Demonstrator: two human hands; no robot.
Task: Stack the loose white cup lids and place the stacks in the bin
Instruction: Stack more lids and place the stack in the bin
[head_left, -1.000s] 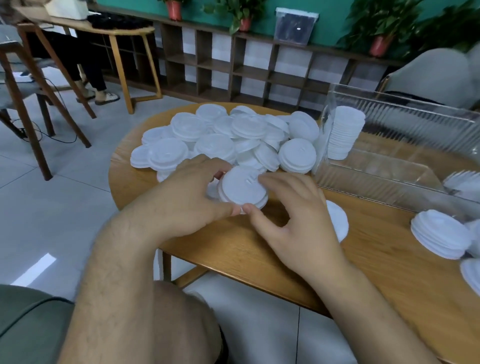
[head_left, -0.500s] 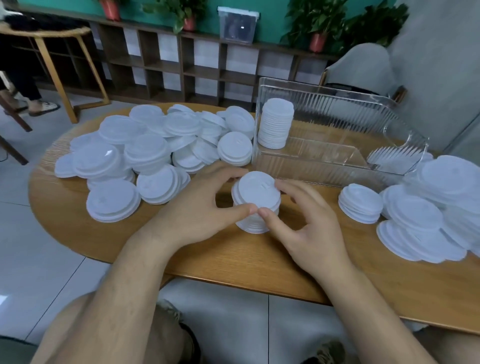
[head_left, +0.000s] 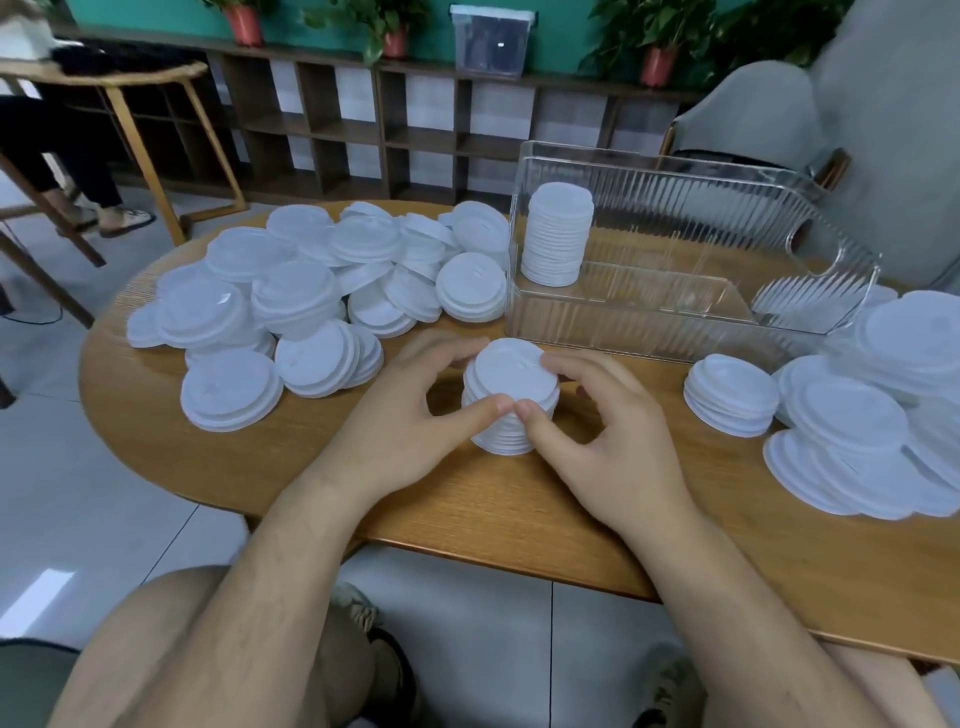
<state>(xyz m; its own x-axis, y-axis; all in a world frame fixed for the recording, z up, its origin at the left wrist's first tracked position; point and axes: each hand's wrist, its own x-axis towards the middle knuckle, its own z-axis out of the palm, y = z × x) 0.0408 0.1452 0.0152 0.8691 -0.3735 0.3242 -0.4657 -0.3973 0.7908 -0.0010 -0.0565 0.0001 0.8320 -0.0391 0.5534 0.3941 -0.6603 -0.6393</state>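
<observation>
Stack: the lid stack (head_left: 511, 395) is standing between the table's (head_left: 467, 519) near edge and the bin (head_left: 675, 322).
Fingers: left hand (head_left: 410, 415) and right hand (head_left: 608, 441) are curling round its sides, thumbs meeting in front.
Handling: light, thin, probably slippery; gripping low on both sides is looking safest.

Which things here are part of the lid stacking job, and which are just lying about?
Job: lid stack gripped by left hand and right hand; left lid pile; right lid pile; clear bin; stack inside bin.
Lying about: potted plant; wooden shelf; grey chair; side table.
</observation>
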